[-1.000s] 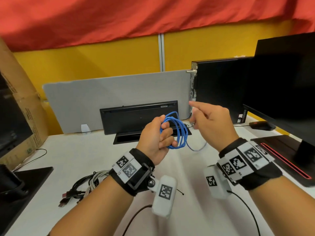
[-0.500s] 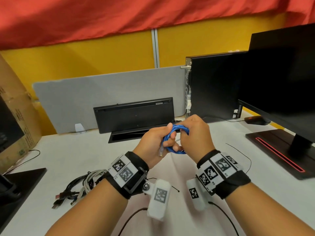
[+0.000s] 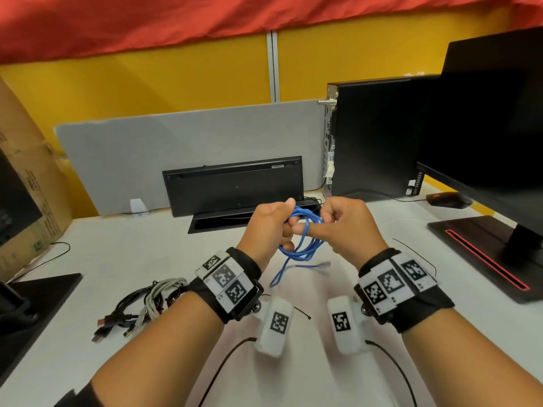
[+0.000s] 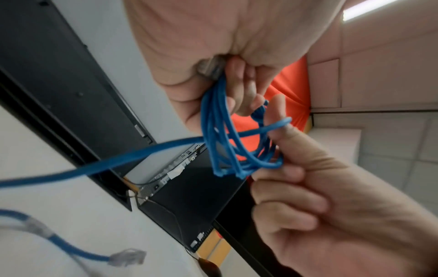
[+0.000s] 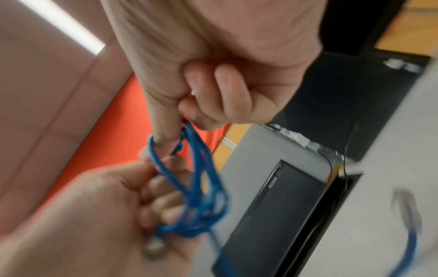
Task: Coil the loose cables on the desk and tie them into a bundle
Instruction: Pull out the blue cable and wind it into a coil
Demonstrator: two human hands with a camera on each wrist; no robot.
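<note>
A blue network cable [image 3: 305,242] is wound into a small coil held above the white desk [image 3: 147,254]. My left hand [image 3: 289,227] grips one side of the coil [image 4: 222,142] in curled fingers, with one clear plug in the fist. My right hand [image 3: 317,227] pinches the other side [image 5: 199,187]. One strand is looped round the right thumb [image 4: 279,120]. The free tail hangs below the coil and ends in a clear plug [image 3: 323,264] just above the desk.
A heap of black and grey cables [image 3: 147,301] lies at the left by my forearm. Thin black ties [image 3: 302,312] lie on the desk. A keyboard [image 3: 235,183] stands on edge behind, a computer case [image 3: 376,136] and monitor base [image 3: 484,254] at the right.
My right hand came in from the right and closed on the coil. The tail, stretched to the right a second ago, now hangs below the coil, with a strand round the right thumb.
</note>
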